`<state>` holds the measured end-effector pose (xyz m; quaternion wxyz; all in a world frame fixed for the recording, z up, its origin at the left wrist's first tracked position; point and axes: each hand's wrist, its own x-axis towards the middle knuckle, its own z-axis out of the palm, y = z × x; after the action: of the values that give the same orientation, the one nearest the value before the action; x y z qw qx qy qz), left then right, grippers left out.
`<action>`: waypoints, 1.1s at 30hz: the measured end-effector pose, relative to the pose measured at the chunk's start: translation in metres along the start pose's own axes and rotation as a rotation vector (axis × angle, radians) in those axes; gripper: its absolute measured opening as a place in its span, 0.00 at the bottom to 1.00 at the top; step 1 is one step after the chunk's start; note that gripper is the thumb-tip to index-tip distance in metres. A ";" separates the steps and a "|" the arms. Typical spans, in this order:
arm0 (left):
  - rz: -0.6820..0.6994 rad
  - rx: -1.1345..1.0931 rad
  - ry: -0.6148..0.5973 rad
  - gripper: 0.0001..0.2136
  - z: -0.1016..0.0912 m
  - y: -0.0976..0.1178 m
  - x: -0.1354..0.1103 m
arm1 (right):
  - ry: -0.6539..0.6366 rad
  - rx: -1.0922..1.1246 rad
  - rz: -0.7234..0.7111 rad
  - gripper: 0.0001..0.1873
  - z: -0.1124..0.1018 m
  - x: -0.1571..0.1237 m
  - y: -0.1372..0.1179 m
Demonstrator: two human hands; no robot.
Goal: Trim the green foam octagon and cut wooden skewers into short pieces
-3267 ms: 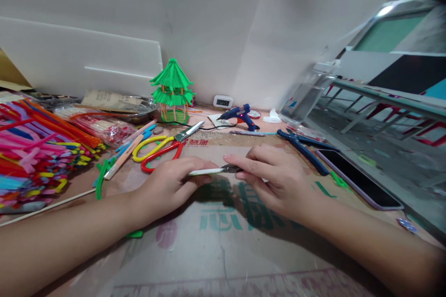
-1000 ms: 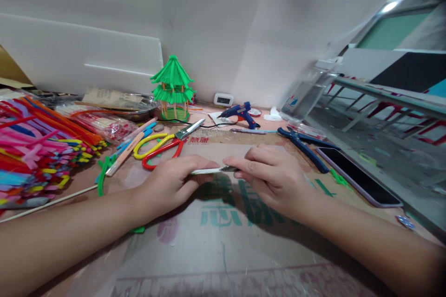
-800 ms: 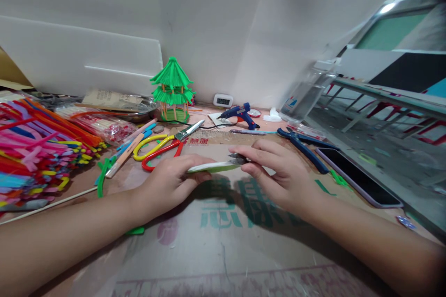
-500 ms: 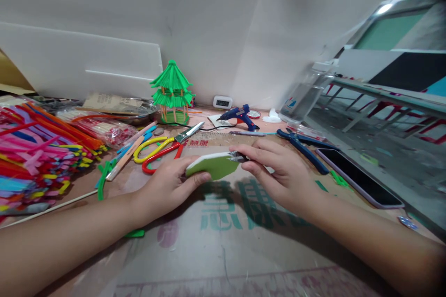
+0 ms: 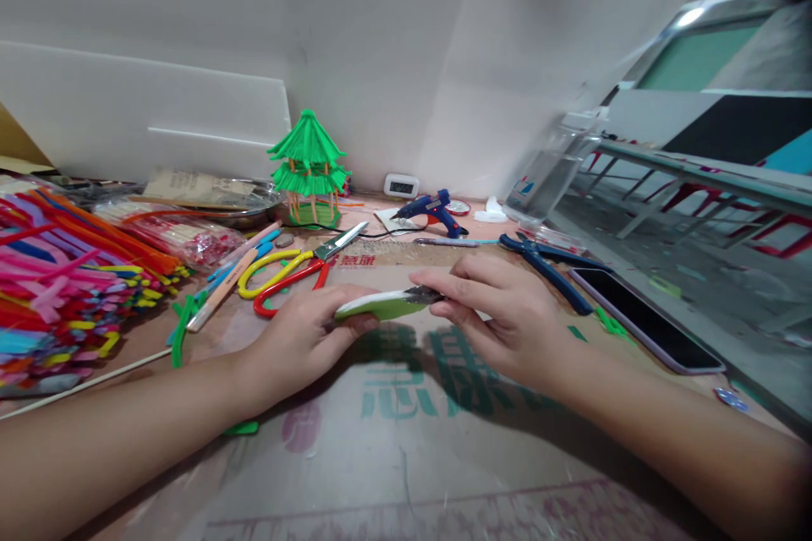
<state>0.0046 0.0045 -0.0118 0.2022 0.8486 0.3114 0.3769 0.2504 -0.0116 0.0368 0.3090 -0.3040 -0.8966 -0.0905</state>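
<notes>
Just right of the scissors (image 5: 325, 252), our left hand (image 5: 310, 325) pinches a green-and-white disc (image 5: 381, 307); our right hand (image 5: 501, 313) pinches a dark-tipped tool (image 5: 421, 295) at its edge. Overpressing could slip the tip leftward, nicking us.

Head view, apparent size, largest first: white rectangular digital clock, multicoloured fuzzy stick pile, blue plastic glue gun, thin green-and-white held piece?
Fuzzy stick pile
Glue gun and held piece: too close to rank
Digital clock

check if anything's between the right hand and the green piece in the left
Only the small dark tool in the right hand, its tip at the edge of the green piece; nothing else visible.
</notes>
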 end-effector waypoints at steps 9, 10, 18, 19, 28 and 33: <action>0.044 0.032 -0.035 0.10 -0.001 -0.002 0.000 | -0.005 0.026 -0.014 0.15 0.002 0.000 -0.002; 0.047 0.030 -0.039 0.10 -0.001 -0.002 0.000 | -0.002 0.025 -0.018 0.15 0.002 0.000 -0.002; 0.042 0.013 -0.055 0.09 0.000 0.002 -0.001 | -0.004 -0.041 -0.050 0.15 0.002 -0.001 -0.001; 0.043 0.014 -0.050 0.09 0.000 0.001 -0.001 | -0.001 -0.043 -0.055 0.15 0.002 -0.001 -0.001; 0.057 -0.001 -0.018 0.09 0.000 -0.001 0.000 | 0.027 0.003 -0.041 0.15 0.003 -0.001 0.002; 0.045 0.016 -0.022 0.09 -0.001 0.001 -0.001 | 0.027 0.015 -0.041 0.15 0.003 -0.002 0.002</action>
<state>0.0040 0.0034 -0.0114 0.1901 0.8610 0.2932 0.3695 0.2514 -0.0094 0.0335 0.3215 -0.2821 -0.8990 -0.0943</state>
